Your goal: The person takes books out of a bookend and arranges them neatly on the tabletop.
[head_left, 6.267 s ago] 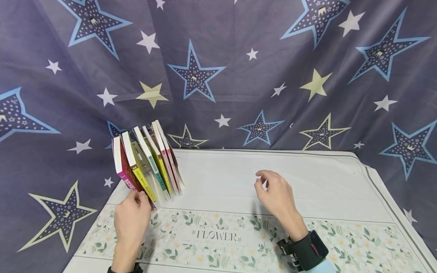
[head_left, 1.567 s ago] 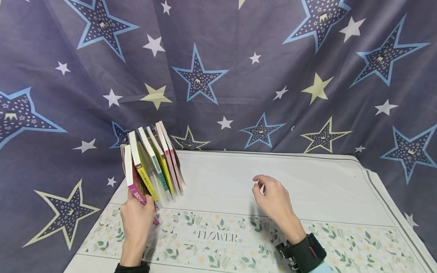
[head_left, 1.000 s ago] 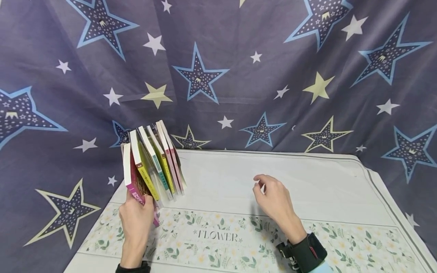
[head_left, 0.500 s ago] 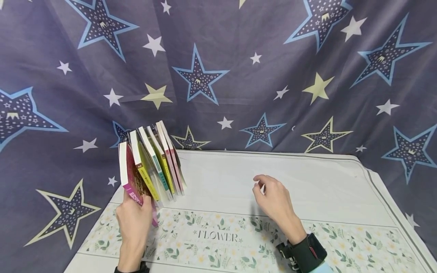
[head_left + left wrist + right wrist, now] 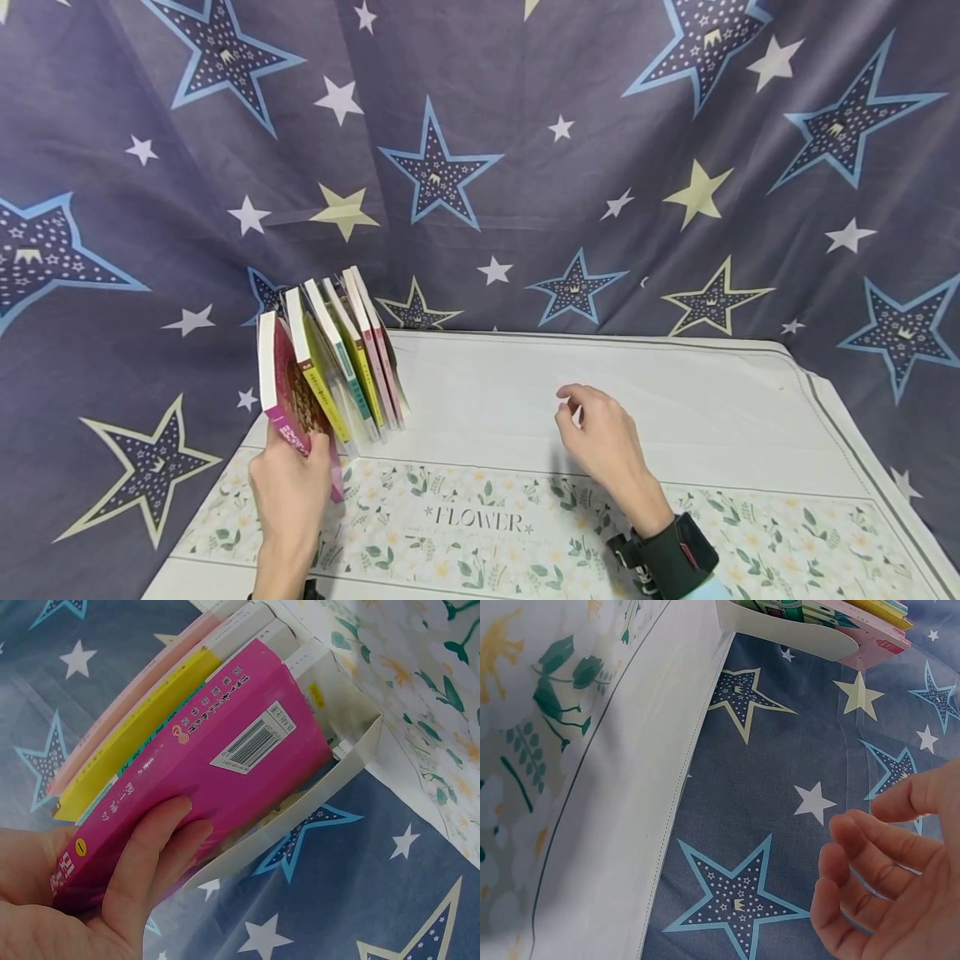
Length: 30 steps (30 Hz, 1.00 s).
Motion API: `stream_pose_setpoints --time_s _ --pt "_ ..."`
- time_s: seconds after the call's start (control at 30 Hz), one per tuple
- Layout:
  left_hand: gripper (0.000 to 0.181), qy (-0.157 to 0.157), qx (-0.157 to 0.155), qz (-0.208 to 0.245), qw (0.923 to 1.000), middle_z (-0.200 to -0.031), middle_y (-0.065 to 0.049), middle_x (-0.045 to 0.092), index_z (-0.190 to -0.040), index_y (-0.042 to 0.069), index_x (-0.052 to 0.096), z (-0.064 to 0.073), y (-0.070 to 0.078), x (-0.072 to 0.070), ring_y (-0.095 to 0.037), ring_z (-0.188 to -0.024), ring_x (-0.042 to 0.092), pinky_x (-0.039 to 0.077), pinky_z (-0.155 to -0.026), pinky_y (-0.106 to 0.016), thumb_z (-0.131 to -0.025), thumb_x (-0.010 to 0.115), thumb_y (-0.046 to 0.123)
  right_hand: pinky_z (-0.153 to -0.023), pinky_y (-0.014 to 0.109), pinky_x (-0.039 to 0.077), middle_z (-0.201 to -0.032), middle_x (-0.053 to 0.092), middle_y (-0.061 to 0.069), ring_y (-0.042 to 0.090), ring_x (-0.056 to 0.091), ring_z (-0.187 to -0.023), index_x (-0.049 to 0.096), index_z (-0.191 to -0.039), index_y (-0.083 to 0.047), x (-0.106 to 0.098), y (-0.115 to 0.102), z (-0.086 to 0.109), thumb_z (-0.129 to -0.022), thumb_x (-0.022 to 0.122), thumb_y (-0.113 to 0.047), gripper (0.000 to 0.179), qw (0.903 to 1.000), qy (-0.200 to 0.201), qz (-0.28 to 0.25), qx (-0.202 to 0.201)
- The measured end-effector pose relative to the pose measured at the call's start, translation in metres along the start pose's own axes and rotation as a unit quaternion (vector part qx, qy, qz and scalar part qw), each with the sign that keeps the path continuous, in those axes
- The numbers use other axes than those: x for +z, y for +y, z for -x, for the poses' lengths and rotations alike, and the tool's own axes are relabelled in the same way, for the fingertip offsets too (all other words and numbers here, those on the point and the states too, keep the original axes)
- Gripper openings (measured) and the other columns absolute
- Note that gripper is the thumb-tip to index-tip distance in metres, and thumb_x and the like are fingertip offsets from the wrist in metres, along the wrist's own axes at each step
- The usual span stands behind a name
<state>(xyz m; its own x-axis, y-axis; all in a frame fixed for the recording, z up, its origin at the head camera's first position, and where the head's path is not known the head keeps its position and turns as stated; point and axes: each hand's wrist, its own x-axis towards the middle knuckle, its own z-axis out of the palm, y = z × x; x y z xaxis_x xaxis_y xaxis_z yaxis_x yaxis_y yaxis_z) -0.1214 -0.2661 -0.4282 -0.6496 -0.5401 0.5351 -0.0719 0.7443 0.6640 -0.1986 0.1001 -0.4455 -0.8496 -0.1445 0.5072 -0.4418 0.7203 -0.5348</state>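
Note:
At the left end of a row of upright books, my left hand (image 5: 288,483) grips a thick magenta book (image 5: 281,392) by its spine side. The thumb lies on the cover facing the row. In the left wrist view, fingers (image 5: 154,844) press the back cover, below a barcode label (image 5: 253,739). A gap separates this book's top from the yellow-spined book (image 5: 324,396) beside it. My right hand (image 5: 603,433) hovers over the table on the right, its fingers loosely curled around nothing.
Books with teal, yellow and pink spines (image 5: 382,375) lean together in a white book holder; its curved side panel (image 5: 300,814) stands beside the magenta book. A white tablecloth (image 5: 480,383) with a floral strip covers the table. Behind hangs a starry curtain (image 5: 517,83).
My left hand has gone from touching the row's lower end to gripping the magenta book. Over the last second the book has shifted left, away from its neighbour. My right hand stays almost still.

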Motion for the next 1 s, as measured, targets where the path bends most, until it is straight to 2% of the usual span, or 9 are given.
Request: stream_pose_setpoints --time_s 0.3,0.77,1.0 --pt "0.033 0.006 0.013 -0.002 0.9999 -0.088 -0.04 0.069 -0.121 -0.008 0.062 0.002 0.006 -0.007 -0.062 -0.077 0.068 0.052 -0.065 -0.071 -0.091 0.067 0.004 -0.055 0.031 0.042 -0.084 0.066 -0.006 0.01 0.049 -0.063 0.079 -0.111 -0.012 0.001 0.0 0.0 -0.097 0.062 -0.011 0.022 1.0 0.0 0.001 -0.001" --pt "0.027 0.007 0.026 -0.002 0.9996 -0.079 -0.037 0.068 -0.114 -0.009 0.063 0.009 0.013 -0.018 -0.058 -0.068 0.068 0.049 -0.051 -0.064 -0.089 0.067 0.003 -0.055 0.031 0.042 -0.084 0.066 -0.006 0.01 0.049 -0.063 0.079 -0.111 -0.012 0.001 -0.001 0.001 -0.097 0.062 -0.012 0.022 1.0 -0.001 0.004 0.0" --pt "0.022 0.018 0.036 -0.004 0.9992 -0.076 -0.037 0.067 -0.107 -0.008 0.063 0.013 0.022 -0.027 -0.061 -0.069 0.067 0.049 -0.057 -0.07 -0.088 0.067 0.003 -0.055 0.031 0.042 -0.084 0.066 -0.006 0.01 0.049 -0.063 0.079 -0.111 -0.012 0.001 -0.001 0.002 -0.097 0.062 -0.011 0.021 1.0 0.004 0.005 -0.004"
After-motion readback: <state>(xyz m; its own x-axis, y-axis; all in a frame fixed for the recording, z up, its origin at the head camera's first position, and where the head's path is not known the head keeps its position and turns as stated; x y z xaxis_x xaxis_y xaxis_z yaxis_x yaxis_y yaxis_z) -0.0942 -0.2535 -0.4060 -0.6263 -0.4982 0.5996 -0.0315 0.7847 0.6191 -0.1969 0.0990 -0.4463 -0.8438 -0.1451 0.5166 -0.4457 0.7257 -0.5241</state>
